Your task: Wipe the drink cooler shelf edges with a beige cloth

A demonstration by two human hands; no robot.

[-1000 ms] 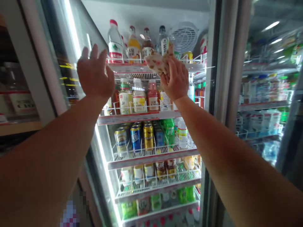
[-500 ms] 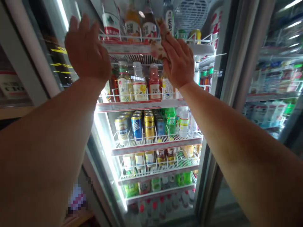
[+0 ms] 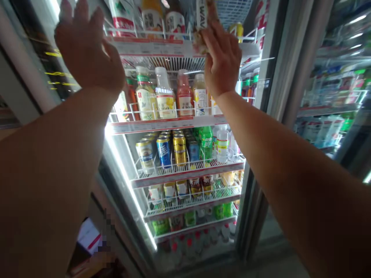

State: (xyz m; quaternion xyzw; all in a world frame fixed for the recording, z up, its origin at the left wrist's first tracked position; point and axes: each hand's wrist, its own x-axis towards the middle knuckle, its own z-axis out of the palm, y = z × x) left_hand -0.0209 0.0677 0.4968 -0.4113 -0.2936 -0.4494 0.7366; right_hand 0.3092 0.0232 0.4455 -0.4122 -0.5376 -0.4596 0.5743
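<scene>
The bare right hand (image 3: 223,54) grasps a soft cream cloth with brown spots (image 3: 200,41), its fingers bent over it; the cloth shows on the thumb side and near the fingertips, in front of the long grey top shelf edge (image 3: 145,48) of a lit drinks cooler. Right of this hand, only a narrow strip stays open before the upright silver metal door frame (image 3: 292,65). The bare left hand (image 3: 88,50) is released, fingers spread and gripping nothing; whether its palm touches a surface, I cannot tell. It is raised between the slanted grey left-side frame (image 3: 24,54) and a clear plastic bottle with a red-and-white label (image 3: 123,19). The widest open room lies between the 2 hands.

Compared with 0.5 s ago, both hands are higher in view, the left one also further left, its fingertips now at the top border. The right hand sits further right against the shelves: a pale-capped bottle with a white-and-yellow label (image 3: 200,98), partly covered then, now shows more fully. Less cloth shows past the thumb.
</scene>
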